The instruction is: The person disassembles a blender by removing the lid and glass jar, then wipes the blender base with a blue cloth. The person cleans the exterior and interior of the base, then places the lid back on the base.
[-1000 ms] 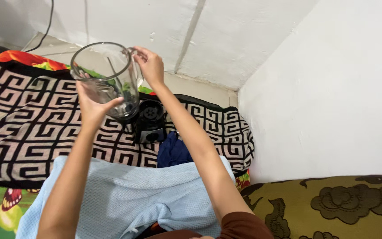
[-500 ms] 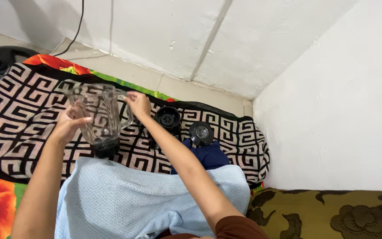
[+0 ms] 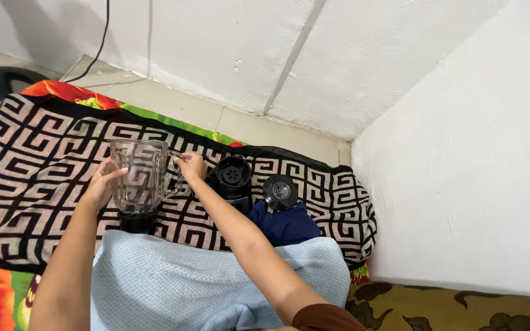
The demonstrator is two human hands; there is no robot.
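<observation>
- Head view: the left hand and the right hand hold a clear glass jar upright, its dark base down on the black-and-white patterned blanket.
- Left fingers are wrapped flat against the jar's wall at 9 o'clock; they grasp it.
- Right fingers are clenched about the top of the jar's handle at 3 o'clock.
- The jar stands between the two hands, touching both, at the far edge of a light blue towel.
- To do this well, I judge the jar should be kept plumb with both hands until the base sits flat; the blanket is soft, so a tilted jar could tip over.
- The handle hand should steer, and the wall hand should steady without squeezing the glass.
- Just beside the right hand at 3 o'clock stands a black blender motor; farther on at 3 o'clock lies a round black lid above a dark blue cloth.
- A white wall closes the scene at 3 o'clock.
</observation>
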